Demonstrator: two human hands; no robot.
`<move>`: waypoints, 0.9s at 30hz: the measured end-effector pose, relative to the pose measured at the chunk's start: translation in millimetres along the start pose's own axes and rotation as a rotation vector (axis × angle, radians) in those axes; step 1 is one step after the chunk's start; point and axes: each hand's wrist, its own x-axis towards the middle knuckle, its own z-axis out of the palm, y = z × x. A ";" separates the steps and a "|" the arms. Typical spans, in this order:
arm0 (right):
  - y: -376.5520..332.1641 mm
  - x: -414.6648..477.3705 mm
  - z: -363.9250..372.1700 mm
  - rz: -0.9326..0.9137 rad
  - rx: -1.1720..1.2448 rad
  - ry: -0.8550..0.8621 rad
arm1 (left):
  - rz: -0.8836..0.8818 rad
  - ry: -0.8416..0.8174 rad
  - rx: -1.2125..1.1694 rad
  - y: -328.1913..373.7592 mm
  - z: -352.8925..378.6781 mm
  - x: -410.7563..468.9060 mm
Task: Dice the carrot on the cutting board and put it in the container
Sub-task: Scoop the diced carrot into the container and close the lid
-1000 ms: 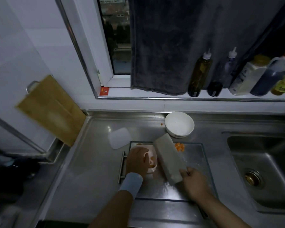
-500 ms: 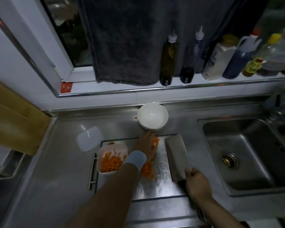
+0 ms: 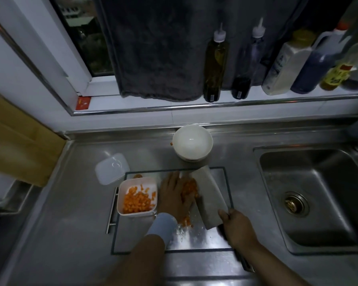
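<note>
Sitting at the left of the cutting board [image 3: 221, 176], the container [image 3: 153, 182] holds diced carrot [image 3: 136, 201]. Just right, the left hand [image 3: 175, 197] lays straight fingers [image 3: 175, 179] against a loose carrot pile [image 3: 190, 187] beside the cleaver [image 3: 208, 198], whose handle the right hand [image 3: 237, 228] grips with curled fingers.

No legible text; bottle labels [image 3: 336, 77] blurred.
</note>
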 end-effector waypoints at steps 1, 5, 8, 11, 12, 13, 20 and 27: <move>-1.5 -1.3 1.7 -0.009 -0.003 -0.021 | -0.062 -0.035 -0.008 0.6 1.3 -2.6; -10.8 -8.0 12.4 -0.091 -0.045 -0.090 | -0.077 -0.107 -0.012 8.5 3.6 -4.7; -13.8 -11.8 19.2 -0.080 -0.007 -0.107 | -0.061 -0.115 -0.044 10.8 3.9 -5.6; -19.2 -18.3 15.9 -0.012 0.081 -0.093 | 0.015 -0.051 -0.073 12.2 1.6 -7.6; -22.0 -21.2 13.7 0.003 0.115 -0.090 | 0.050 -0.007 -0.084 13.2 0.1 -7.5; -25.5 -24.2 11.0 0.007 0.150 -0.089 | 0.073 0.033 -0.105 14.6 -1.3 -6.7; -56.9 -37.0 4.4 -0.070 0.088 -0.030 | 0.099 0.248 -0.217 13.7 -34.9 -5.1; -91.9 -48.8 35.5 -0.120 0.027 -0.060 | 0.043 0.299 -0.224 -23.6 -67.4 -23.0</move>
